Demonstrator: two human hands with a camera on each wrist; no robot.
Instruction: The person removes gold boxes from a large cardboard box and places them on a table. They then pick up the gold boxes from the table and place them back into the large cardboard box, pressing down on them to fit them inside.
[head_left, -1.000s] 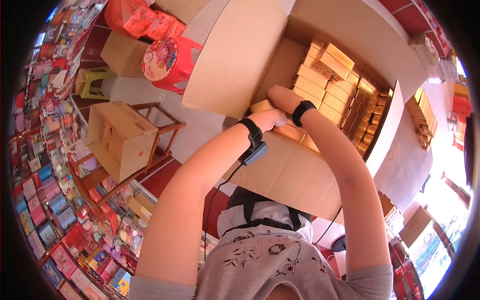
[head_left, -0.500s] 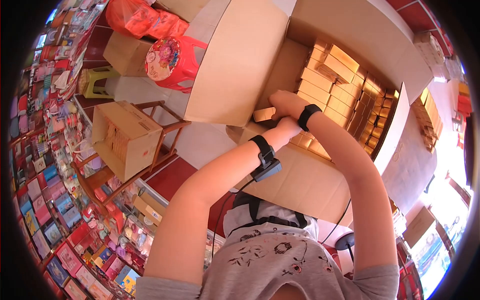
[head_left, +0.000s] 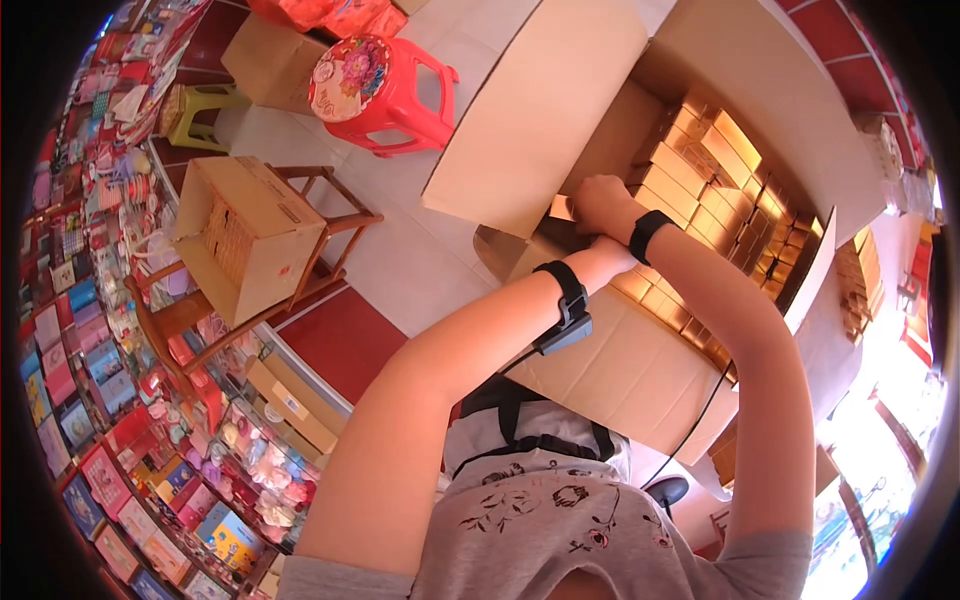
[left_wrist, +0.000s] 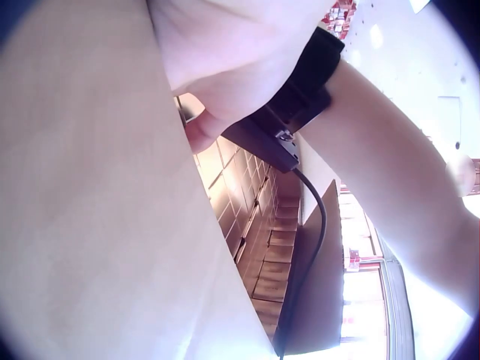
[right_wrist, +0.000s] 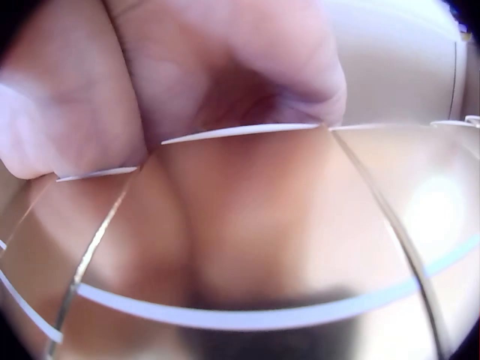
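Right hand [head_left: 600, 200]: your fingers are curled over the small glossy gold cardboard box [head_left: 562, 207], at the near-left corner of the large brown cardboard carton [head_left: 620, 360].
Left hand [head_left: 610, 255]: tucked under your right wrist; its grasp can't be told.
Done: rows of gold boxes [head_left: 700, 170] fill most of the carton.
Left: judging by this corner, the held box isn't seated yet.

The floor [head_left: 395, 265] is pale tile beside a band of dark red tiles [head_left: 335, 345]. A red plastic stool [head_left: 385, 85] and a yellow-green stool [head_left: 205, 112] stand on it. A wooden stool [head_left: 335, 225] carries a cardboard carton [head_left: 245, 235]. Racks of colourful cards [head_left: 70, 300] line the left side. Strong daylight [head_left: 880, 420] floods the right.
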